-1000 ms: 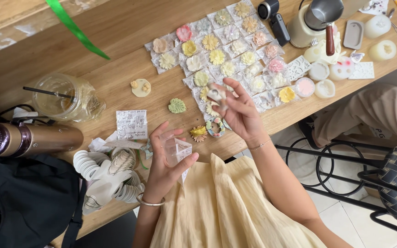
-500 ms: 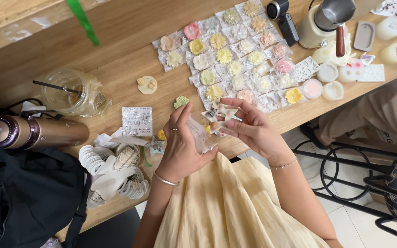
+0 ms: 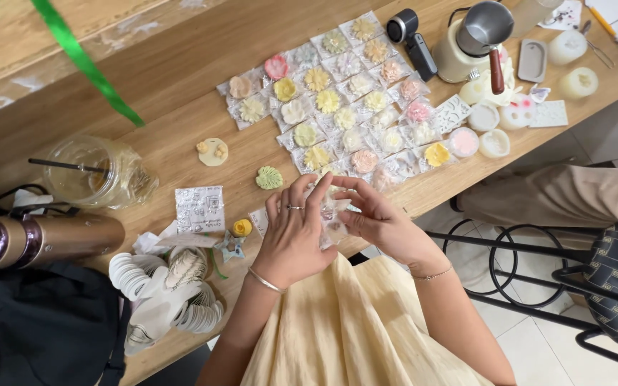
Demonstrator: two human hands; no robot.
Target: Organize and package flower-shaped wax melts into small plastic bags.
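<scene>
Your grip is two-handed here — left hand (image 3: 291,236) and right hand (image 3: 375,218) both pinched on a small clear plastic packet (image 3: 334,218), held just above the near edge of the wooden table (image 3: 180,86) — right beside the rows of bagged flower-shaped pieces (image 3: 345,100).

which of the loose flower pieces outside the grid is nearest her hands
The green leaf-shaped piece, just beside the left hand; the round cream one lies farther up the table.
</scene>
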